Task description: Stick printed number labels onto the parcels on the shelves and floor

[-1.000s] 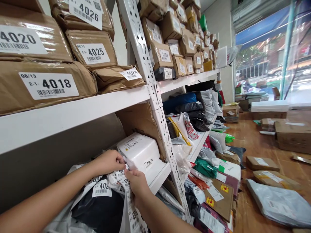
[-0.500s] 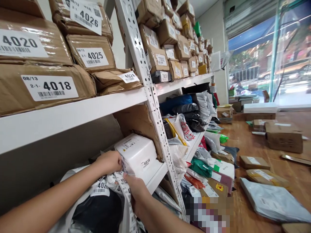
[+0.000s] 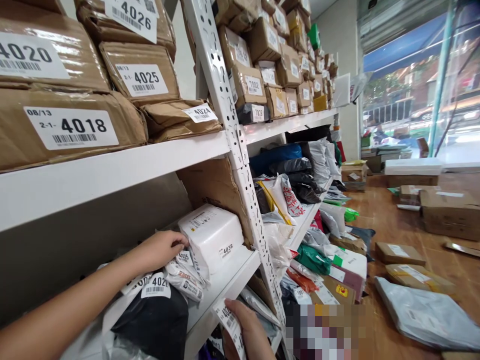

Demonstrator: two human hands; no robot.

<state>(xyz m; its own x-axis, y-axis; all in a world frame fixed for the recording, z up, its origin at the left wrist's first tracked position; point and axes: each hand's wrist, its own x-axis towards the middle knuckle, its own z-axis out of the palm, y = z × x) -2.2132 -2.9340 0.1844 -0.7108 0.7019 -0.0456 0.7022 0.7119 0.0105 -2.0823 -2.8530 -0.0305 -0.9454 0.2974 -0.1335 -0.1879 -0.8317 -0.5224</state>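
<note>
My left hand [image 3: 162, 248] reaches into the lower shelf, fingers curled against the left side of a white wrapped parcel [image 3: 210, 238] marked 4038. Small white packets with barcode labels [image 3: 184, 277] lie just under that hand. A black bag [image 3: 150, 320] labelled 402 sits in front of them. My right hand [image 3: 247, 330] is low, below the shelf's front edge [image 3: 221, 300], holding a strip of white barcode labels [image 3: 230, 325].
Brown boxes numbered 4018 [image 3: 67, 127], 4025 [image 3: 140, 75] and others fill the upper shelf. A white perforated upright [image 3: 232, 135] divides the bays. Mail bags crowd the shelves to the right. Parcels and boxes [image 3: 427, 315] lie on the wooden floor.
My right hand has dropped from beside the white parcel to below the shelf edge, taking the label strip with it. My left hand stays by the parcel.
</note>
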